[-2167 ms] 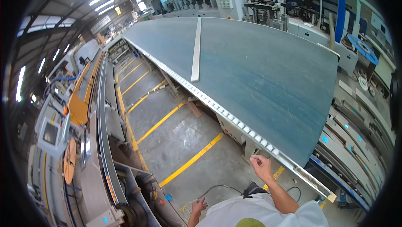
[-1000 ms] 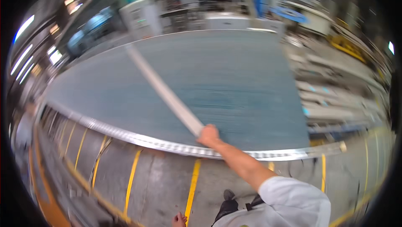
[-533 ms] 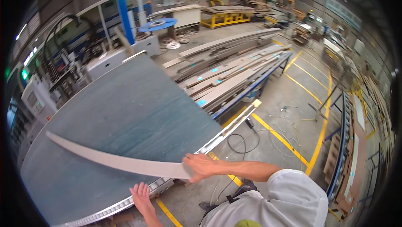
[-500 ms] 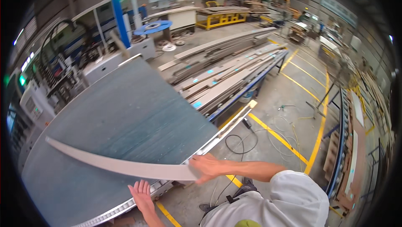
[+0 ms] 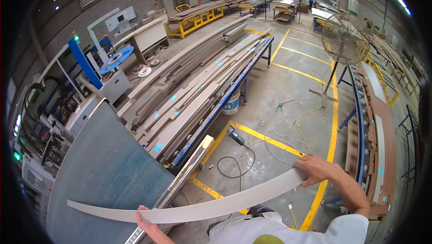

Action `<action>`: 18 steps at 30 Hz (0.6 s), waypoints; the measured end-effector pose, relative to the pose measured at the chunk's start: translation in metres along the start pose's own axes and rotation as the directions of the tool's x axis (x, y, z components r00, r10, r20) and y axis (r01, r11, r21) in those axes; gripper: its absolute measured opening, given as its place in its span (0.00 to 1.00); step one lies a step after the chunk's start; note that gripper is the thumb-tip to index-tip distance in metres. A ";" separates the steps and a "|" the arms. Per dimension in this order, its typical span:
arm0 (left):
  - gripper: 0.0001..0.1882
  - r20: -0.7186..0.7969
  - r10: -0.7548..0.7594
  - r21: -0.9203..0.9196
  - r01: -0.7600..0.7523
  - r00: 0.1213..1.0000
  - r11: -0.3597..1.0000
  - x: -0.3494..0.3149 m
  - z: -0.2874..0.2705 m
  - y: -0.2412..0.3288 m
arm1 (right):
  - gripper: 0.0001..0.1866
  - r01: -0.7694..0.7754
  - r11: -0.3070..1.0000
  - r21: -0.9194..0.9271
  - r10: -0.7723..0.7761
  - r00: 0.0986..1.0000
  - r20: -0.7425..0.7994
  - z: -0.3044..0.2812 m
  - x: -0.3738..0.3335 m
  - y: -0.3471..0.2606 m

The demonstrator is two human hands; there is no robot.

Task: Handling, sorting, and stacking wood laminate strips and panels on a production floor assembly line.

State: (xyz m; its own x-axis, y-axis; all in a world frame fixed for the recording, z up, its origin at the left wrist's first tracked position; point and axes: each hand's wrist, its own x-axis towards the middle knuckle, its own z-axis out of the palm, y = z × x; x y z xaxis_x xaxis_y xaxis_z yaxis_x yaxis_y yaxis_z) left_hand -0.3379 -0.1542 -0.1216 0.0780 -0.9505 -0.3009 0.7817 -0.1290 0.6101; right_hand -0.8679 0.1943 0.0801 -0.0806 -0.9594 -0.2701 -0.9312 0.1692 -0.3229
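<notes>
A long, pale, narrow board (image 5: 225, 204) stretches from the blue-grey tabletop (image 5: 112, 163) out over the floor to the right. My right hand (image 5: 317, 169) is closed around its right end, held off the table. Nearer the table's edge, my left hand (image 5: 148, 226) holds the board about a third of the way along, with fingertips showing at its far edge; part of that hand is hidden. The board's left end lies over the tabletop, and whether it touches there I cannot tell.
A blue-framed roller rack (image 5: 216, 113) carries stacked boards beyond the table. On the floor lie an angle grinder (image 5: 235, 136) and looping cables. A stand fan (image 5: 344, 39) and another roller conveyor (image 5: 360, 127) with boards stand to the right. Machinery (image 5: 63, 104) lines the left.
My right hand has carried the board's end rightward, off the table and over the floor. My left hand, open and apart from the board before, is now on it. The view has turned right.
</notes>
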 end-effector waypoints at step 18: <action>0.21 0.103 0.023 -0.099 -0.012 0.994 0.995 -0.020 0.215 -0.230 | 0.30 0.347 0.935 -0.073 -0.354 0.916 -0.186 -0.040 0.211 0.113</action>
State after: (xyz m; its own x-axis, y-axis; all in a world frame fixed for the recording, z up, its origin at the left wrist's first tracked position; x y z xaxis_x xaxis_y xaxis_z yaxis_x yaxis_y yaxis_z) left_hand -0.6525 -0.1660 -0.0986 0.0317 -0.9772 -0.2100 0.8383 -0.0884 0.5380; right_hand -1.0039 0.0021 0.0226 0.1899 -0.9811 0.0359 -0.9246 -0.1910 -0.3295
